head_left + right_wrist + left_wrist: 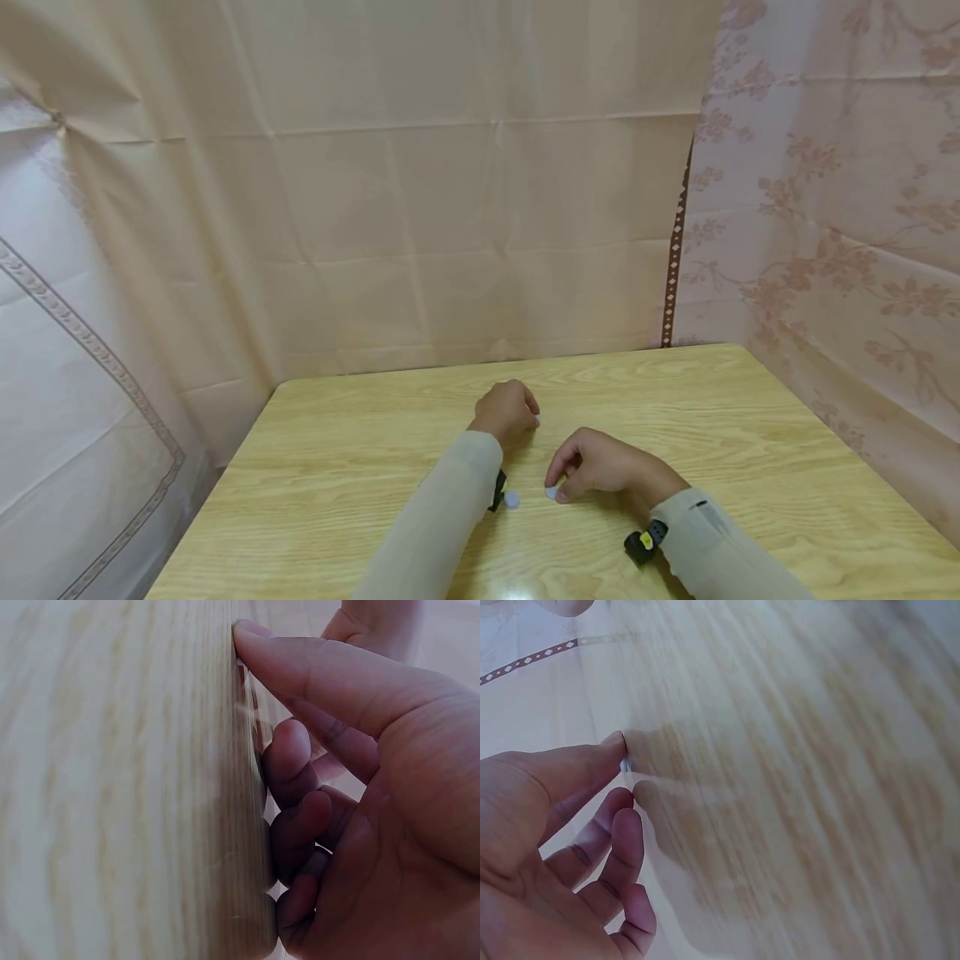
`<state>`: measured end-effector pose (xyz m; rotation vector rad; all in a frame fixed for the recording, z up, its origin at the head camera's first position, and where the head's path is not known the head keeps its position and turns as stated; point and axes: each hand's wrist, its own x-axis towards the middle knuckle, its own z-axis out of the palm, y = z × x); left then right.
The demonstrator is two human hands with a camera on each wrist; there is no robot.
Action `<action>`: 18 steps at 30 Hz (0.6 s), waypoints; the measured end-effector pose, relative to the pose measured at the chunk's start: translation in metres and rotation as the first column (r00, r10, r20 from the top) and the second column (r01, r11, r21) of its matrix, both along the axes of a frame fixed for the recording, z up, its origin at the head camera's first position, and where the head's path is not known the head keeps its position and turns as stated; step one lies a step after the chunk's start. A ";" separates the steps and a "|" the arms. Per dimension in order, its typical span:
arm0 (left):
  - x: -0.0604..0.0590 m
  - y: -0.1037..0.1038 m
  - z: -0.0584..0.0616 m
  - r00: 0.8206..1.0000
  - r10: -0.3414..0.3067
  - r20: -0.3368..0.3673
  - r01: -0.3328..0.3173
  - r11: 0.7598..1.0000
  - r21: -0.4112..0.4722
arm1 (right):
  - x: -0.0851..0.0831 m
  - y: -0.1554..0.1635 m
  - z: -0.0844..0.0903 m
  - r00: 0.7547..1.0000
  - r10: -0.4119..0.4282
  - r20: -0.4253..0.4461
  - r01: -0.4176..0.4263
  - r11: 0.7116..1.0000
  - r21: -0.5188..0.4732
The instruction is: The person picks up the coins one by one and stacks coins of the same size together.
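Three small, round white discs lie on the wood-grain table. My left hand (507,410), reaching farther across, pinches one white disc (537,419) at the tabletop. In the left wrist view only a thin shiny edge of that disc (625,763) shows between thumb and forefinger. Nearer to me, the right hand (602,463) has thumb and forefinger at the edges of another disc (551,492), low on the table. From the right wrist, the thumb (315,671) meets the wood, and its disc is hidden. A third disc (512,500) lies beside the left wrist camera, untouched.
The wood-grain table (352,467) extends around both arms. Behind it hangs a beige curtain (450,208), with a pink floral curtain (847,208) along the right. A black wrist camera (641,546) sits under the right cuff, close over the table.
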<state>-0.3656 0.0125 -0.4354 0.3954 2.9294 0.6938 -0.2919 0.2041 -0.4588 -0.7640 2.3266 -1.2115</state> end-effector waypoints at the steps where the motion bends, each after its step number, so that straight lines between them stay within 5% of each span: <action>1: 0.000 0.000 0.000 1.000 0.002 0.002 -0.002 1.000 0.006 | 0.000 0.000 0.000 1.000 0.001 -0.002 -0.001 1.000 0.002; 11: -0.004 -0.005 -0.010 0.999 0.012 0.046 -0.018 0.993 0.113 | 0.000 -0.001 0.000 1.000 0.005 -0.002 -0.005 1.000 -0.002; 18: -0.005 -0.008 -0.012 0.999 -0.050 0.009 0.048 0.979 0.198 | 0.000 0.000 0.000 1.000 -0.003 0.002 0.003 1.000 0.003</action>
